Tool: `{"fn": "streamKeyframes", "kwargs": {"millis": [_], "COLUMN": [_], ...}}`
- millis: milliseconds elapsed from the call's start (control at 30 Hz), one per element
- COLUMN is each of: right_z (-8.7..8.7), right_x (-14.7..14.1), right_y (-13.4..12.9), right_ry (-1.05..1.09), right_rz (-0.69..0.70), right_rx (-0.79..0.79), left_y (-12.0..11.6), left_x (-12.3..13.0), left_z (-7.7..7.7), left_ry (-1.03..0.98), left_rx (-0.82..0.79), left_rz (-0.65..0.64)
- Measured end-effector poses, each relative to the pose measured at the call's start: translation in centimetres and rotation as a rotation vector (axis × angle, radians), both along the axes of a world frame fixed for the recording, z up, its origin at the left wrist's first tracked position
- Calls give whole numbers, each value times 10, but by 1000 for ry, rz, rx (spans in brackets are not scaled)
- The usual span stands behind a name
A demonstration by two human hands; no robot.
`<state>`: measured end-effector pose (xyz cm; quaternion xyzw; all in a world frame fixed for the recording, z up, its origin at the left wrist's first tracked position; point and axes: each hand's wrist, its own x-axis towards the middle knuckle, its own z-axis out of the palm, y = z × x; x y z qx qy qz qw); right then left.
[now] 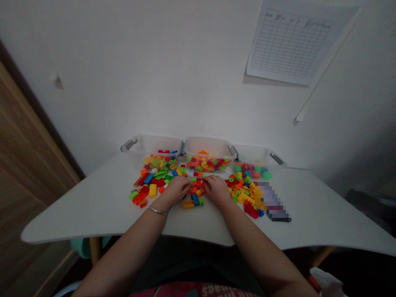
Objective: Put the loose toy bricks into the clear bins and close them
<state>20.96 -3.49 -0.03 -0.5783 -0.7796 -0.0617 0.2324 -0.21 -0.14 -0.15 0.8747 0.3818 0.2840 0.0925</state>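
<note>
Head view, left to right: the left hand (pixel 175 190), a metal bangle (pixel 157 210) on its wrist, lies palm down on loose plastic building bricks (pixel 197 189) heaped on the white table (pixel 93 210), just beside the right hand (pixel 217 190). Whether either hand grips a brick cannot be told. Three clear plastic bins (pixel 207 148) stand beyond them.
</note>
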Motion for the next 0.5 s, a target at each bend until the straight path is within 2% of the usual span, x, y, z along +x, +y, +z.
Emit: {"fn": "streamKeyframes", "kwargs": {"millis": [500], "right_z": [-1], "right_x": [1], "right_y": [3], "right_ry": [43], "right_rz": [-31], "right_rx": [-93], "left_y": [-1], "left_x": [0], "left_z": [2], "left_ry": [3], "left_rx": [3], "left_rz": [-3]}}
